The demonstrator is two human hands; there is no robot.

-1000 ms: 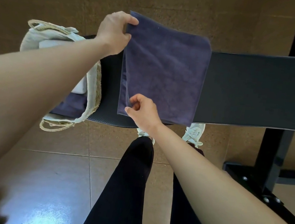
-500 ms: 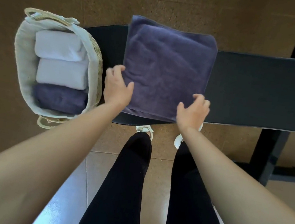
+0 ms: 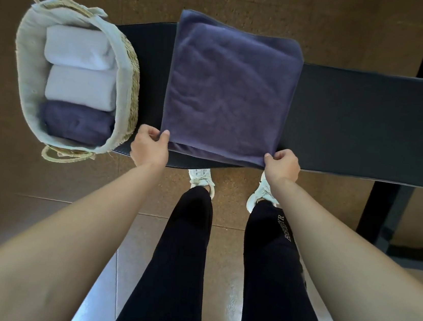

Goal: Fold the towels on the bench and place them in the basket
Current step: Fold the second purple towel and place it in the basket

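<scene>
While the left hand (image 3: 149, 146) is pinching the near left corner of the purple towel (image 3: 229, 90) and the right hand (image 3: 282, 163) is pinching its near right corner, the towel is lying flat, doubled over, across the black bench (image 3: 369, 121). The folding is looking about halfway done, and the next move is probably calling for both corners to be lifted together and carried level to the far edge. Just left of the towel, the woven basket (image 3: 132, 70) is sitting on the bench end, holding three folded towels in a row: a purple one (image 3: 75, 123) nearest and two white ones (image 3: 80, 88) beyond.
</scene>
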